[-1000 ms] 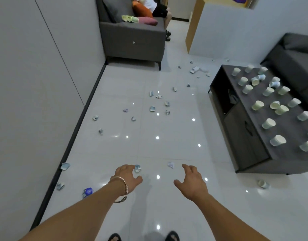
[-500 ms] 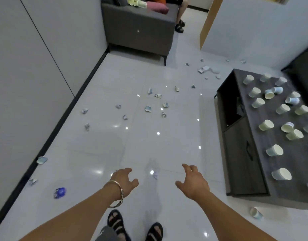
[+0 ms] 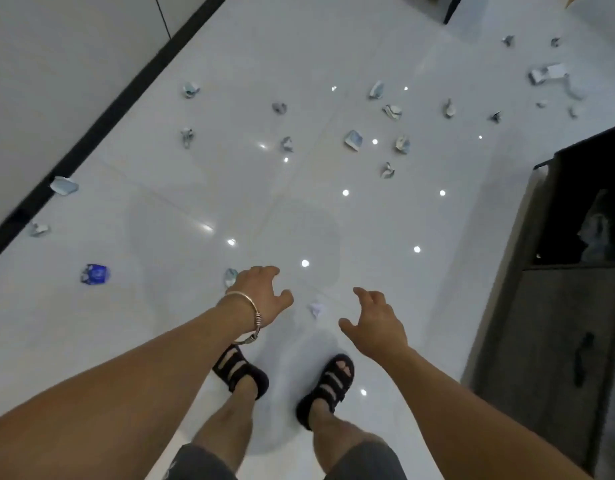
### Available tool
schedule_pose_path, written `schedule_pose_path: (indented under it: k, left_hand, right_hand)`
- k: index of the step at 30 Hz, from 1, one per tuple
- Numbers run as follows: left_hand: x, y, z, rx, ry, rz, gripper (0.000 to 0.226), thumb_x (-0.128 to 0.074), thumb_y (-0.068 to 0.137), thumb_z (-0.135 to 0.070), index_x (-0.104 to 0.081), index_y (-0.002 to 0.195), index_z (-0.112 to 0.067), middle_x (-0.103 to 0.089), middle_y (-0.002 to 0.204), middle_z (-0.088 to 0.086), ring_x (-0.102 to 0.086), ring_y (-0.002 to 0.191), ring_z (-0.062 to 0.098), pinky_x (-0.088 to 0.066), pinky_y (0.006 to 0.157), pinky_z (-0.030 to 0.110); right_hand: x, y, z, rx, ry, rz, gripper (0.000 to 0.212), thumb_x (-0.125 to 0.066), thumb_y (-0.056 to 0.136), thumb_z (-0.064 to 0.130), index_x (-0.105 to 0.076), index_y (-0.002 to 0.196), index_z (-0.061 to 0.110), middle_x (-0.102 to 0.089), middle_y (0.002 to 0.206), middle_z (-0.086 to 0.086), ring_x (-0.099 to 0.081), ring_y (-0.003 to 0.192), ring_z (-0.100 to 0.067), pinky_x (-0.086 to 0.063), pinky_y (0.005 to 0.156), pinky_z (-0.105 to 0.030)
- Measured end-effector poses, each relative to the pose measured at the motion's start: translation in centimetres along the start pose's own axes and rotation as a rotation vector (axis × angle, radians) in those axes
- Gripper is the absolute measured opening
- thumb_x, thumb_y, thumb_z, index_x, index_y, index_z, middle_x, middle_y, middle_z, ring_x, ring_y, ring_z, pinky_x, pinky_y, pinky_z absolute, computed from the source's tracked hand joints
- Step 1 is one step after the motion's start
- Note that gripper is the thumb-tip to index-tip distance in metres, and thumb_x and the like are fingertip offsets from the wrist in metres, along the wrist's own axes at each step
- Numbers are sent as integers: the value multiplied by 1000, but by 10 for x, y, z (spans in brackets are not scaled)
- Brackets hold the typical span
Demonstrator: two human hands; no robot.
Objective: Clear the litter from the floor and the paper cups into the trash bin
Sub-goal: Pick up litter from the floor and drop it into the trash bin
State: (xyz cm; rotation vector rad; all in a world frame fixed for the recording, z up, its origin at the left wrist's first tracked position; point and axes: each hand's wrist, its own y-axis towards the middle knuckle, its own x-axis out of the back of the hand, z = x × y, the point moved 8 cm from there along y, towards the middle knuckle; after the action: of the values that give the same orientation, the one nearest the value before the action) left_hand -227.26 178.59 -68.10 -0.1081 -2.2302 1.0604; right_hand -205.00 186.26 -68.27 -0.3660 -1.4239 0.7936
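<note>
Both hands reach forward over the glossy white floor [image 3: 143, 237], fingers spread and loosely curved, holding nothing. The left hand [image 3: 262, 296] (a silver bracelet [image 3: 243, 298] on its wrist) hangs just beside a pale scrap [image 3: 231, 277] that shows at its outer edge; whether they touch cannot be told. The right hand [image 3: 377, 320] is apart from the left, and a small white scrap [image 3: 315, 309] lies on the floor between the two. A blue wrapper [image 3: 94, 273] sits toward the floor's left edge, and more litter [image 3: 353, 140] is scattered across the far part. The dark table [image 3: 559, 323] stands along the right edge.
</note>
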Motion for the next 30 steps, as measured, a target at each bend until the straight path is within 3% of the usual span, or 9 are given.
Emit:
schedule_pose_path:
  k: [6, 13, 17, 24, 27, 30]
  left_hand:
    - [-111, 93, 67, 190, -128, 34, 64, -51, 90, -48, -33, 144, -19, -33, 149, 4, -31, 136, 23, -28, 112, 38]
    - [-270, 204, 120, 306, -219, 82, 60, -53, 88, -48, -37, 141, -25, -38, 144, 2, -40, 127, 23, -34, 106, 36]
    - [-327, 247, 148, 321, -248, 75, 61, -54, 86, -49, -40, 140, -25, -41, 143, 3, -44, 124, 23, -35, 105, 34]
    - [-363, 270, 169, 327, -265, 87, 59, -56, 86, -47, -42, 138, -22, -46, 139, 6, -48, 122, 25, -37, 105, 34]
    - [-352, 265, 163, 348, -326, 77, 58, -55, 86, -47, -43, 137, -23, -49, 137, 4, -49, 122, 23, -38, 105, 36]
    - [-335, 258, 154, 346, -399, 55, 58, -58, 85, -47, -43, 136, -24, -51, 135, 2, -50, 121, 22, -40, 103, 35]
  right_hand:
    - [-117, 131, -42, 80, -86, 172, 72, -58, 88, 43, -26, 150, 26, -31, 149, -3, -48, 122, -26, -47, 88, -37]
    - [-279, 253, -95, 247, -232, 244, 80, -64, 85, 48, -22, 149, 26, -30, 147, -4, -54, 110, -28, -46, 76, -34]
    - [-342, 297, -116, 317, -289, 219, 77, -69, 81, 38, -26, 144, 24, -33, 140, -8, -55, 100, -31, -44, 68, -33]
    - [-366, 319, -119, 423, -201, 72, 29, -64, 88, 23, -57, 111, 7, -54, 106, -13, -58, 81, -30, -50, 64, -37]
    - [-358, 314, -109, 379, -163, 158, 17, -65, 88, 28, -60, 94, 13, -56, 90, -2, -57, 75, -23, -43, 61, -31]
    - [-338, 300, -86, 413, -150, 157, 15, -64, 87, 33, -62, 91, 19, -60, 86, 2, -56, 70, -17, -45, 61, -30]
